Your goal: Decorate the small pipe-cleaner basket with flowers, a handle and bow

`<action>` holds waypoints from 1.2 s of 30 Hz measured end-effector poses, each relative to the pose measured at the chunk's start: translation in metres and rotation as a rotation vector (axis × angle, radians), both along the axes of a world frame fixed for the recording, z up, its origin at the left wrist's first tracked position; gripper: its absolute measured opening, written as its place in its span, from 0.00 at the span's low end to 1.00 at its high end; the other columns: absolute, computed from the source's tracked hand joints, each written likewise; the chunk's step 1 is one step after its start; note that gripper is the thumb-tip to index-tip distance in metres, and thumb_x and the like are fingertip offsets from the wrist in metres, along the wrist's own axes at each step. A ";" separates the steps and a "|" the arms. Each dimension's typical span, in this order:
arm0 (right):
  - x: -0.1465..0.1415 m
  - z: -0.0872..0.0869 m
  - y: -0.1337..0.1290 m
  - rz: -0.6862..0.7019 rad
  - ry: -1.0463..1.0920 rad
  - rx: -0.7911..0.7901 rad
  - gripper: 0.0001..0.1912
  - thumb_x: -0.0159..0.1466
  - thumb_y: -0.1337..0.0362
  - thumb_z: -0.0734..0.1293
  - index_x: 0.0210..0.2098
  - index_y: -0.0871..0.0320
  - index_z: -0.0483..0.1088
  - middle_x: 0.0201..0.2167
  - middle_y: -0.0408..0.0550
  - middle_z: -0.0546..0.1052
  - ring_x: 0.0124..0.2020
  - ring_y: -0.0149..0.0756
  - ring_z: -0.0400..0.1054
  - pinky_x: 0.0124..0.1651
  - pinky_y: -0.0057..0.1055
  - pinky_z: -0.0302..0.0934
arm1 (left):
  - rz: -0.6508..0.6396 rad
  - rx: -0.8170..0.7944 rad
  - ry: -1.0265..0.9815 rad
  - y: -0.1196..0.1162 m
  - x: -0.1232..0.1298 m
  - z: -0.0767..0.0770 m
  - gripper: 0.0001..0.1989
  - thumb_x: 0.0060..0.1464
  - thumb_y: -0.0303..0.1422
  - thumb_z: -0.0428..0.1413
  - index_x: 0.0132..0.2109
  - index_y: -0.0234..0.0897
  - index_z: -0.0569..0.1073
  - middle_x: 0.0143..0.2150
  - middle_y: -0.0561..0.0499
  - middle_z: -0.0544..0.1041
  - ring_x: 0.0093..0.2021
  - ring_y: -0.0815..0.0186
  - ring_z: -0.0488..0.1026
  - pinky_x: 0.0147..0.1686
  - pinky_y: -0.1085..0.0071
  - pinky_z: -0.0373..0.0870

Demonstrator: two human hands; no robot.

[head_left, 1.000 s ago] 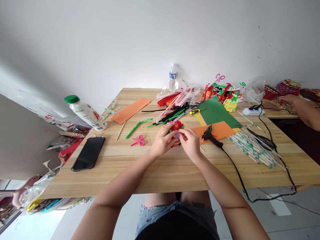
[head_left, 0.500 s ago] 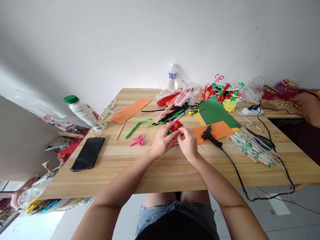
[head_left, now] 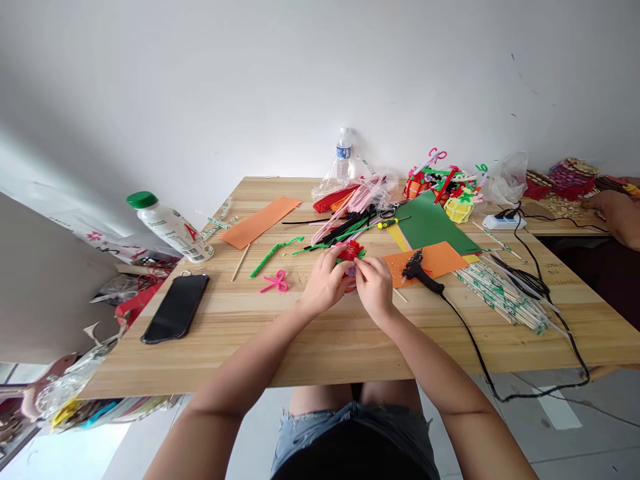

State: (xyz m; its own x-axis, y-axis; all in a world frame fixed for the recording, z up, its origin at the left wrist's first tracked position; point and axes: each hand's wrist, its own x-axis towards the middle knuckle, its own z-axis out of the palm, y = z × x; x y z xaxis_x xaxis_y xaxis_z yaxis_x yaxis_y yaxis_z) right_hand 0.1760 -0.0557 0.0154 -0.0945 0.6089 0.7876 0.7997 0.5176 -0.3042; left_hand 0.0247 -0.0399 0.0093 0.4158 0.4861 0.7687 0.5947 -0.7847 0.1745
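Between my hands is a small pipe-cleaner craft (head_left: 352,251) with a red flower, green bits and some purple; its lower part is mostly covered by my fingers. My left hand (head_left: 324,280) is closed on its left side. Pinched fingers of my right hand (head_left: 374,283) press against the craft from the right, close to my left fingertips. A pink pipe-cleaner bow (head_left: 276,281) and a green coiled pipe cleaner (head_left: 270,259) lie left of my hands. To the right, a black hot glue gun (head_left: 421,272) rests on an orange sheet (head_left: 450,260).
Pipe cleaners (head_left: 350,213), a yellow screwdriver (head_left: 387,223) and finished crafts (head_left: 457,207) lie behind. Wrapped sticks (head_left: 505,300) and the glue gun's cord (head_left: 470,333) are at right. A phone (head_left: 175,308) and a white bottle (head_left: 175,227) stand left. Another person's hand (head_left: 615,213) is far right.
My right fingertips have shifted slightly on the craft, and it sits a little lower between my hands. The other person's hand at far right has moved slightly.
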 end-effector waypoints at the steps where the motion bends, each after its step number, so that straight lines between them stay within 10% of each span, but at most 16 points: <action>1: 0.000 -0.001 0.000 0.002 0.001 -0.009 0.13 0.67 0.70 0.60 0.40 0.58 0.77 0.32 0.52 0.77 0.36 0.41 0.68 0.40 0.37 0.67 | 0.004 -0.001 0.005 0.000 0.000 0.000 0.12 0.60 0.30 0.53 0.51 0.35 0.69 0.60 0.34 0.63 0.59 0.51 0.63 0.54 0.50 0.68; 36: -0.006 -0.006 -0.001 -0.084 0.134 -0.064 0.07 0.65 0.71 0.61 0.40 0.58 0.70 0.32 0.51 0.74 0.33 0.40 0.70 0.36 0.34 0.66 | -0.019 -0.035 -0.013 0.002 -0.001 0.003 0.13 0.58 0.31 0.56 0.50 0.38 0.69 0.59 0.38 0.64 0.57 0.52 0.65 0.53 0.51 0.69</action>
State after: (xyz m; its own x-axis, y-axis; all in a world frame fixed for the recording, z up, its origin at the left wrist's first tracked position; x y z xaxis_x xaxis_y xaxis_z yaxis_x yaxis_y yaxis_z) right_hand 0.1701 -0.0568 0.0093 0.0619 0.6596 0.7491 0.7893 0.4270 -0.4412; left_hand 0.0239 -0.0382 0.0122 0.4156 0.5050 0.7565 0.5770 -0.7893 0.2099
